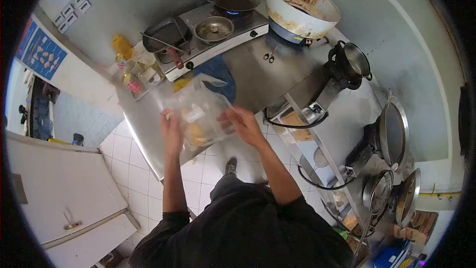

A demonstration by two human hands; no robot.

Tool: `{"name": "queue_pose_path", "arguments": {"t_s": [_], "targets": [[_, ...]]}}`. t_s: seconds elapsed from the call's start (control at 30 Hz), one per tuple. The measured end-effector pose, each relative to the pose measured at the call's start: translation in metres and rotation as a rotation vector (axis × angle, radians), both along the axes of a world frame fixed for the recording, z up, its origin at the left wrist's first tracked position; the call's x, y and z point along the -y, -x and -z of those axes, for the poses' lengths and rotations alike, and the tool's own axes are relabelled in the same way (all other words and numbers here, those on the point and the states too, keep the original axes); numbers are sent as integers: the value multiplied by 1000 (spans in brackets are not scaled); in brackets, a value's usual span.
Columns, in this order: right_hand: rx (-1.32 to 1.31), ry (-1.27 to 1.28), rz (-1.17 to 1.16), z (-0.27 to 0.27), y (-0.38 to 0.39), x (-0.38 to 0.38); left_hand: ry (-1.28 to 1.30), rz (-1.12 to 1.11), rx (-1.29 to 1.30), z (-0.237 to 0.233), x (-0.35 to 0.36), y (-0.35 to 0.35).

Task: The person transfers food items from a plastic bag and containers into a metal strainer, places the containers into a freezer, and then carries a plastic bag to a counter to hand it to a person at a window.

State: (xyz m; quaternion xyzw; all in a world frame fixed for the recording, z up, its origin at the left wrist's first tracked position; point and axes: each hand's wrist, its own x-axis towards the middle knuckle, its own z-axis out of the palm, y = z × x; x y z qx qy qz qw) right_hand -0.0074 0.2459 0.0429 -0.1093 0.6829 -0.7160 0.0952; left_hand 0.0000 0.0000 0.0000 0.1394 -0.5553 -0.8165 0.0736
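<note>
A clear plastic bag (210, 103) with a white label is held up in front of me, over the counter's front edge. Yellow-orange pieces (197, 134) lie low in it; their kind cannot be made out. My left hand (171, 125) pinches the bag's left side. At the right side, my right hand (241, 122) has its fingers closed on the plastic, partly hidden by it. Behind the bag, a blue round mat (218, 72) and something yellow (180, 85) show on the counter.
A gas stove (218, 44) holds a wok (235, 0) over a blue flame, a small steel pan (213, 30) and a dark square pan (166, 34). Scissors (270, 56), a large white tub (302, 12), jars (133, 84) and a black pot (353, 64) stand around.
</note>
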Motion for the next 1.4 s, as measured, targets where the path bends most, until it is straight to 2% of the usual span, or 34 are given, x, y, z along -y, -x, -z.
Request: {"name": "queue_pose_path", "arguments": {"t_s": [0.03,0.07,0.1,0.17,0.23,0.37,0.47,0.53,0.57,0.67,0.87,0.97,1.0,1.07,1.13,1.23,1.27,1.37,1.4], "targets": [[-95,-108,23,-10,-13,-19,-39,51,-22,-12,-21,-7],[-39,-214,19,-17,-27,-38,-77,106,-42,-18,-34,-11],[-1,-229,20,-16,-35,-39,84,275,-61,-33,-20,-6],[-38,-260,38,-46,-71,-83,228,603,-77,-32,-47,-14],[-19,-278,99,-50,-110,-126,265,718,-259,-37,-90,-17],[86,-339,280,-69,-189,-184,666,995,-506,-84,-166,-28],[80,-396,401,-70,-247,-217,675,980,-1040,-98,-242,-53],[105,-432,462,-73,-283,-238,559,1082,-1000,-93,-289,-89],[102,-368,520,-68,-302,-249,504,1132,-980,-91,-311,-106],[118,-242,688,-52,-364,-284,526,1152,-899,-103,-368,-153],[106,-306,821,-63,-458,-337,143,1250,-469,-82,-481,-248],[190,-163,951,-56,-497,-360,74,1271,-401,-67,-530,-285],[223,-34,1006,-55,-510,-366,50,1340,-277,-72,-542,-294],[124,-250,1052,-60,-527,-381,2,1352,-145,-73,-571,-310],[123,-246,1152,-57,-542,-398,-319,1333,-179,-72,-608,-326],[143,-334,1275,-54,-557,-417,-438,1408,-91,-65,-657,-339],[140,-381,1307,-54,-560,-425,-583,1469,-14,-60,-675,-342],[182,-431,1442,-68,-573,-450,-690,1530,163,-82,-726,-364],[211,-442,1483,-71,-577,-459,-635,1551,75,-79,-741,-369]]}}
